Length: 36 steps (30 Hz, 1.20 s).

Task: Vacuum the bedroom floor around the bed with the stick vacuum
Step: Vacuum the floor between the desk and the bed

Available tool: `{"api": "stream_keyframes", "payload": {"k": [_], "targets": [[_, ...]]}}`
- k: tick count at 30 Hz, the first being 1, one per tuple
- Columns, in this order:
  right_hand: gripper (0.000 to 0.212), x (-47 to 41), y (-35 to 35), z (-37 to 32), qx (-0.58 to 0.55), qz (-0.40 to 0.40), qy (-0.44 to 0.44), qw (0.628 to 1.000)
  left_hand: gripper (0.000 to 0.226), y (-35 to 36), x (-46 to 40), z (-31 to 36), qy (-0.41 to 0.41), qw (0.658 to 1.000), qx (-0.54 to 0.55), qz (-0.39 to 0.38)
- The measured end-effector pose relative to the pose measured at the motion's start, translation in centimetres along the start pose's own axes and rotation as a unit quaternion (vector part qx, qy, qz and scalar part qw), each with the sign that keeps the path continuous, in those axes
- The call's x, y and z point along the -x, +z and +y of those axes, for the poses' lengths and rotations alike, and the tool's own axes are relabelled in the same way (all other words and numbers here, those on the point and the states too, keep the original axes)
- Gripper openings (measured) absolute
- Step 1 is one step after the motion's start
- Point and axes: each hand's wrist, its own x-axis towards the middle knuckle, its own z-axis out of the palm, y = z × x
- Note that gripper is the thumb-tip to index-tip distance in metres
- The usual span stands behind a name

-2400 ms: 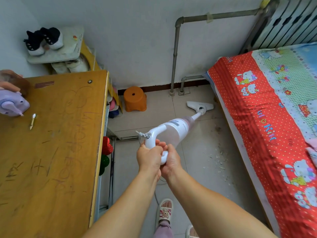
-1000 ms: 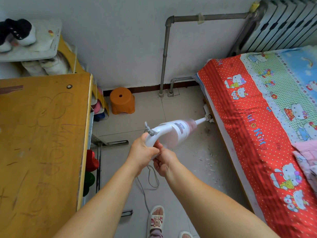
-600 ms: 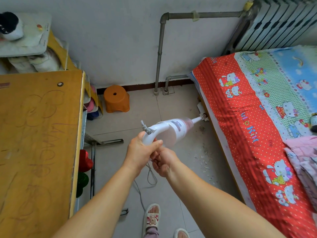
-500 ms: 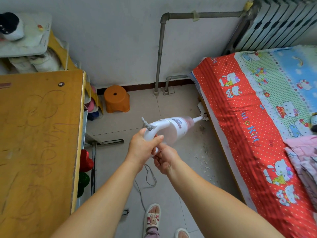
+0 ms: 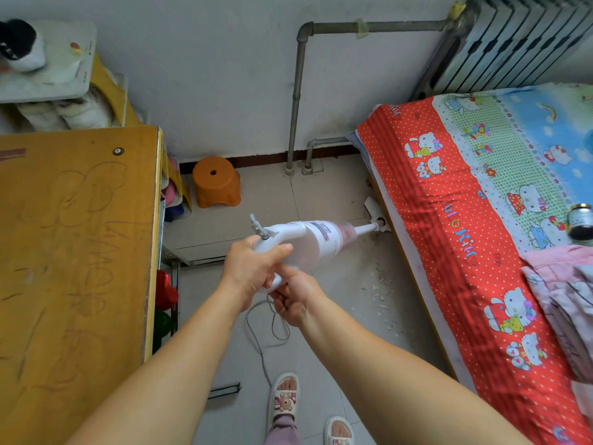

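A white stick vacuum (image 5: 316,240) with a pinkish dust cup points right toward the bed (image 5: 475,226), which has a red cartoon-print sheet. Its floor head (image 5: 373,208) is mostly tucked under the bed's edge. My left hand (image 5: 252,269) grips the top of the vacuum's loop handle. My right hand (image 5: 293,295) holds the handle's lower end from below. A grey cord (image 5: 269,329) loops on the tiled floor beneath my hands. Pale crumbs of debris (image 5: 377,295) lie on the floor beside the bed.
A wooden desk (image 5: 73,252) fills the left side. An orange plastic stool (image 5: 216,181) stands by the wall, next to grey pipes (image 5: 296,91). A radiator (image 5: 513,43) hangs behind the bed. A dark jar (image 5: 580,221) and pink cloth (image 5: 564,293) lie on the bed. My sandalled feet (image 5: 285,401) are below.
The vacuum swung right: its floor head went from open floor near the wall to under the bed's edge. My view turned right, and both hands stayed on the handle.
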Motion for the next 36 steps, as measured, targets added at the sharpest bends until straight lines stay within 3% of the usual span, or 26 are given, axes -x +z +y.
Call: {"api": "stream_keyframes", "payload": {"k": [21, 28, 32, 36], "targets": [[0.022, 1.7, -0.1, 0.2, -0.055, 0.018, -0.019, 0.998, 0.023, 0.6, 0.9, 1.3, 0.023, 0.996, -0.063, -0.051], [0.024, 2.9, -0.1, 1.0, -0.066, 0.014, -0.013, 0.998, 0.011, 0.3, 2.1, 1.5, 0.029, 0.994, -0.077, -0.065], [0.025, 3.8, 0.4, 1.4, -0.068, 0.008, -0.007, 0.998, 0.021, -0.4, 2.8, 1.9, 0.025, 0.994, -0.081, -0.071], [0.021, 4.4, 0.7, 2.2, -0.079, 0.001, 0.001, 0.997, 0.008, -1.2, 3.5, 1.9, 0.015, 0.993, -0.082, -0.082]]}}
